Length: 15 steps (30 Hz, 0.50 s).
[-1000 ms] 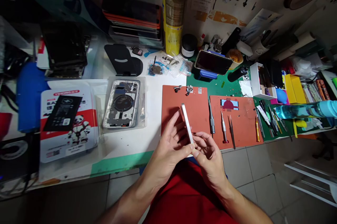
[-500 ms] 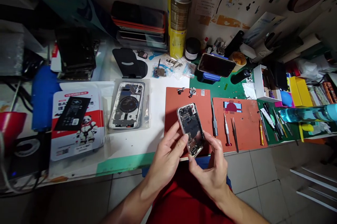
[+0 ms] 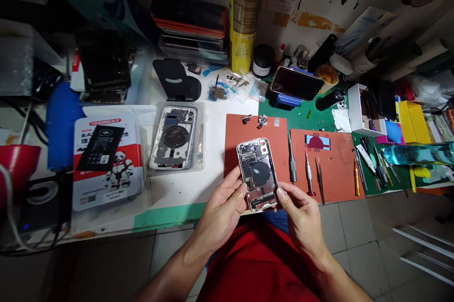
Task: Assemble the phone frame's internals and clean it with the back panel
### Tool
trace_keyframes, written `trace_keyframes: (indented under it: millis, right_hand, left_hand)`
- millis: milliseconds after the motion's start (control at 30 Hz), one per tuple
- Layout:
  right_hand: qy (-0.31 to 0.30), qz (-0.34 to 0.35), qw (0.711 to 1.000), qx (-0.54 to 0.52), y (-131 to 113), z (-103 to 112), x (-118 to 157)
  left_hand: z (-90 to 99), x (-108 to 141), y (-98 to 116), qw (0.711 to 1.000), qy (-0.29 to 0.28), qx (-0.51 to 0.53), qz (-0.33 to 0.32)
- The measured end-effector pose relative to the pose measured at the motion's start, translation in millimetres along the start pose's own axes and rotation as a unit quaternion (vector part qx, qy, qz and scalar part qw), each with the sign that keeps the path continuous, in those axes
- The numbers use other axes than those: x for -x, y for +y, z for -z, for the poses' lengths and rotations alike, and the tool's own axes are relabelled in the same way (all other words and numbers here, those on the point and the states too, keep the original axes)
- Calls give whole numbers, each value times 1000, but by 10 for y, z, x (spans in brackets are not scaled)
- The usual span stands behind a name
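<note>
An opened phone frame (image 3: 260, 172) with its inner parts showing is held over the front edge of the left orange mat (image 3: 230, 132). My left hand (image 3: 225, 210) grips its left side, thumb on the lower left edge. On the lower right edge, my right hand (image 3: 300, 212) holds it with thumb and fingers. Small metal parts (image 3: 262, 121) lie on the mat beyond the phone frame. To the right are a grey screwdriver (image 3: 292, 160), a silver screwdriver (image 3: 309, 174), tweezers (image 3: 320, 176) and a gold screwdriver (image 3: 356, 179).
A second phone housing (image 3: 173, 137) lies in a clear tray at the left, beside a battery package (image 3: 126, 151) with a black battery on it. Behind stand a spray can (image 3: 244, 18), a propped phone (image 3: 297, 83) and a black stand (image 3: 172, 80). A blue bottle (image 3: 418, 154) lies far right.
The phone frame has turned to face the camera more squarely and lies flatter. My right hand has moved from its bottom corner to its right edge. The whole view has shifted slightly.
</note>
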State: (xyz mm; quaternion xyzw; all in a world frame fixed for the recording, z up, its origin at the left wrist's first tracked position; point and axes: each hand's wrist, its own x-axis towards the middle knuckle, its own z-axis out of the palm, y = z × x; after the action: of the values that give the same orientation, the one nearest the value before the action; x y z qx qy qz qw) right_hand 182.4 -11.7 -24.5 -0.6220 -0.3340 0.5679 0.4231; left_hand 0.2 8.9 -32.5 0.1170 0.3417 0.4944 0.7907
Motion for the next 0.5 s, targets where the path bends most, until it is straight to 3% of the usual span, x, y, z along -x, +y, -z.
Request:
trace_keyframes:
  millis: [267, 500]
  right_hand:
    - [12, -12, 999, -28, 27, -18, 72]
    - [20, -2, 1000, -3, -12, -55, 87]
  left_hand:
    - [38, -3, 35, 999, -33, 23, 22]
    - [22, -41, 30, 1000, 8, -9, 4]
